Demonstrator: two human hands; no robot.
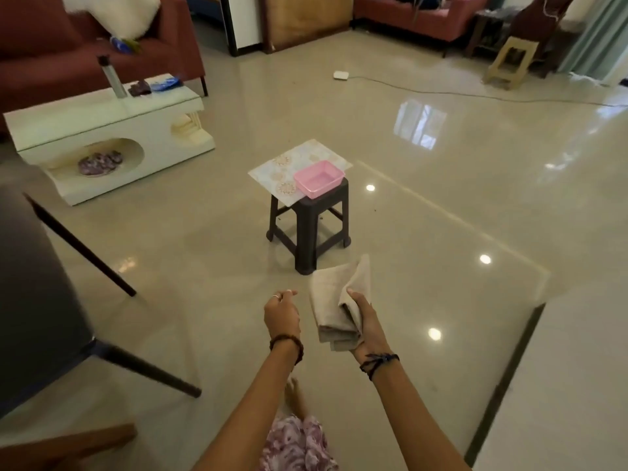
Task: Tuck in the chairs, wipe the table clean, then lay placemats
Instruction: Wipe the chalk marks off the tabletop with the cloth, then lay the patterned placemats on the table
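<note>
My right hand (365, 326) grips a folded beige cloth (336, 300) out in front of me, above the floor. To its left, my left hand (281, 312) hangs with loosely curled fingers and holds nothing. A dark plastic stool (311, 229) stands just ahead on the tiled floor. On it lie patterned placemats (289, 164), with a pink plastic tub (317, 178) on their right side. A grey chair (40, 294) with dark splayed legs fills the left edge of the view.
A white low coffee table (102, 130) stands at the left with a metal bottle (110, 76) on it, in front of a red sofa (51, 45). A cable (475, 93) runs across the floor at the back. A beige stool (509, 61) stands far right.
</note>
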